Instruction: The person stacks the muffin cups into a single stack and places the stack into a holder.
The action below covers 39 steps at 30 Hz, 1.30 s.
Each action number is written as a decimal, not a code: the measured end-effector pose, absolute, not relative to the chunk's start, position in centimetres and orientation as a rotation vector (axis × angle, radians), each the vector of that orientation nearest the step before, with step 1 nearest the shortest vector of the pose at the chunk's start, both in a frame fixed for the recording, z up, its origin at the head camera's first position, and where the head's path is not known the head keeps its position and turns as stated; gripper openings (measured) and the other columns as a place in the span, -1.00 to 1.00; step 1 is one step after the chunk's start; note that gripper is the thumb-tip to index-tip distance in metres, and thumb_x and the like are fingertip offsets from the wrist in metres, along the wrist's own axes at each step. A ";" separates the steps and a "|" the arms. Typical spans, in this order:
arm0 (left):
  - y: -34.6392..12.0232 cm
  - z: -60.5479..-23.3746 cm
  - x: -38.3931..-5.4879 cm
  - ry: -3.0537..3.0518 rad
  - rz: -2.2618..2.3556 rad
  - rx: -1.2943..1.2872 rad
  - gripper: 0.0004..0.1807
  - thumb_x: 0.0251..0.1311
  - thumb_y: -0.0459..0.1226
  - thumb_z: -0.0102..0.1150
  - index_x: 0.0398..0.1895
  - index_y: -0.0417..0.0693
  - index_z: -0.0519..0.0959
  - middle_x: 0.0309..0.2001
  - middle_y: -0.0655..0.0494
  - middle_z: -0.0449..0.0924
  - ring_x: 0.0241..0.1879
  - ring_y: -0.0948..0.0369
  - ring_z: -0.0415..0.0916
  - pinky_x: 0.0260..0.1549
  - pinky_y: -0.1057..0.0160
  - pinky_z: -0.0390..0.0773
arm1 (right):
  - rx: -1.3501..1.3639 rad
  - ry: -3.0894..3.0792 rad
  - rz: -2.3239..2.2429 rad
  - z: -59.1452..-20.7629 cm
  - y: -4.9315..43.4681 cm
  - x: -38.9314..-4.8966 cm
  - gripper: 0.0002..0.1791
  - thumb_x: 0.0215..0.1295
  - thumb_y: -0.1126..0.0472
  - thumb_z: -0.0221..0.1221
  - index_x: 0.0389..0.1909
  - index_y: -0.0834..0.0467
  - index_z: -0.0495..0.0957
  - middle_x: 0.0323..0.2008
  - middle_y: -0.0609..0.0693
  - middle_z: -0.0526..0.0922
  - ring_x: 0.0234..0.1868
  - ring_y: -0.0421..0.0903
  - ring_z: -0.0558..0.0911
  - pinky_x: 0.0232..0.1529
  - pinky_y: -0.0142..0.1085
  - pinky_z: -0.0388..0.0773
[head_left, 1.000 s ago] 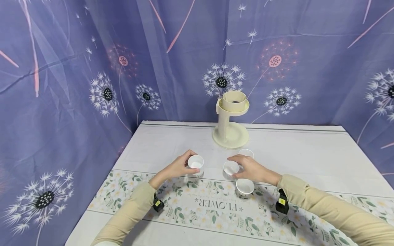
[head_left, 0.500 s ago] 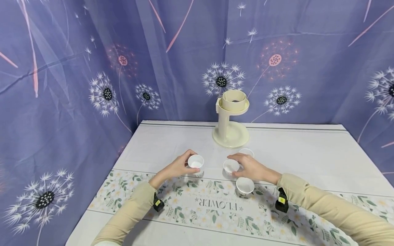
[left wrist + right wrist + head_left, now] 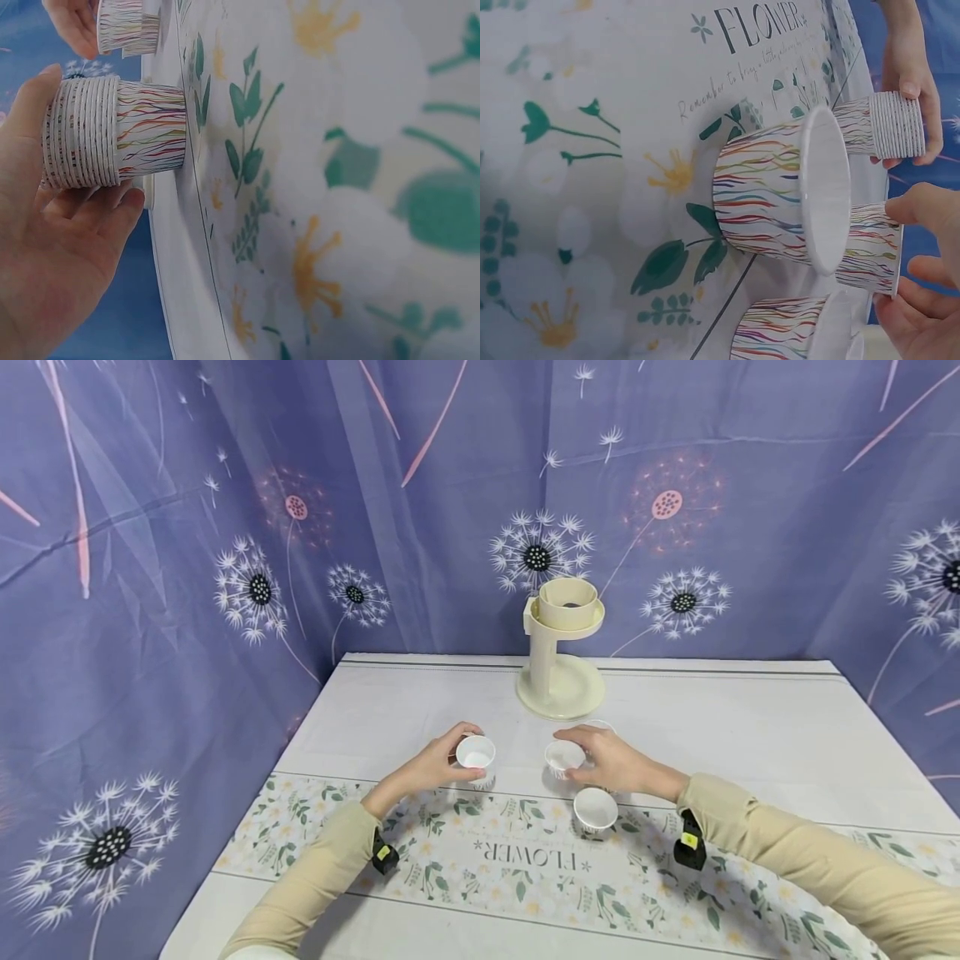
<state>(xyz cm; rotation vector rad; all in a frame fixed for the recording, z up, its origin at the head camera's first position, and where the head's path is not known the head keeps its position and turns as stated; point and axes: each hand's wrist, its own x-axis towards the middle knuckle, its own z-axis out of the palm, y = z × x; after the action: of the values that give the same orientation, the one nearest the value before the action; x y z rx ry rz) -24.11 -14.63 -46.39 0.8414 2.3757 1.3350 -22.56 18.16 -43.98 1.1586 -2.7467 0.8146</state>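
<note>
My left hand [image 3: 435, 764] grips a stack of nested paper cups [image 3: 476, 752], its thumb and fingers around the rims. In the left wrist view, coloured wavy lines run down the lowest cup of the stack [image 3: 150, 126]. To the right, my right hand [image 3: 611, 762] holds a single paper cup [image 3: 564, 758] of the same pattern between thumb and fingers near the rim. Another paper cup [image 3: 596, 810] stands upright just in front of that hand. In the right wrist view, one more cup [image 3: 776, 330] stands beside it. A cup rim [image 3: 600, 725] shows behind the right hand, mostly hidden.
A cream stand [image 3: 543, 656] with a round base and a ring-shaped holder on top stands at the back of the table. The white tablecloth [image 3: 405, 702] carries a floral band with lettering. A purple dandelion curtain [image 3: 450, 527] hangs behind and at the left.
My right hand has shifted slightly away from me with its paper cup. The left hand and its stack have stayed nearly still, and the other cups have not visibly moved.
</note>
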 end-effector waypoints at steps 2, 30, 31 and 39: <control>-14.7 -46.4 -24.2 2.378 1.325 0.871 -0.32 0.19 -0.27 0.31 0.33 -0.12 0.22 0.06 -0.12 0.47 0.02 0.07 0.52 0.02 0.18 0.58 | 1.158 -2.756 0.828 -43.8 18.1 -22.5 -0.38 0.15 0.20 0.32 0.23 0.33 0.42 0.15 0.25 0.55 -0.10 -0.02 0.60 -0.23 -0.26 0.56; -14.7 -46.7 -24.3 2.386 1.324 0.928 -0.36 0.19 -0.27 0.31 0.30 -0.15 0.27 0.04 -0.08 0.47 -0.03 0.10 0.51 -0.05 0.20 0.59 | 1.166 -2.751 0.796 -42.9 16.8 -22.6 -0.42 0.19 0.16 0.29 0.21 0.28 0.45 0.15 0.20 0.56 0.12 0.12 0.57 0.04 -0.01 0.56; -14.7 -46.7 -24.3 2.387 1.321 0.923 -0.36 0.19 -0.27 0.31 0.30 -0.15 0.27 0.04 -0.07 0.47 -0.03 0.11 0.51 -0.05 0.21 0.59 | 1.162 -2.756 0.800 -42.9 16.7 -22.7 -0.42 0.19 0.15 0.29 0.21 0.28 0.44 0.15 0.19 0.56 0.13 0.11 0.57 0.05 -0.01 0.55; -14.6 -46.7 -24.3 2.389 1.320 0.897 -0.36 0.20 -0.27 0.30 0.30 -0.14 0.27 0.06 -0.05 0.46 -0.01 0.13 0.50 -0.04 0.19 0.58 | 1.172 -2.730 0.806 -42.5 16.4 -22.5 -0.41 0.15 0.15 0.31 0.19 0.30 0.46 0.13 0.20 0.57 0.14 0.13 0.56 0.08 0.00 0.55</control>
<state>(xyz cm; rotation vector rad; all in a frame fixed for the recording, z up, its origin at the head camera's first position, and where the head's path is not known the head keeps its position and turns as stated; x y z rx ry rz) -24.31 -14.58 -46.66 0.8966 2.3885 1.3196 -22.54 16.43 -42.48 1.1716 -2.7302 0.8062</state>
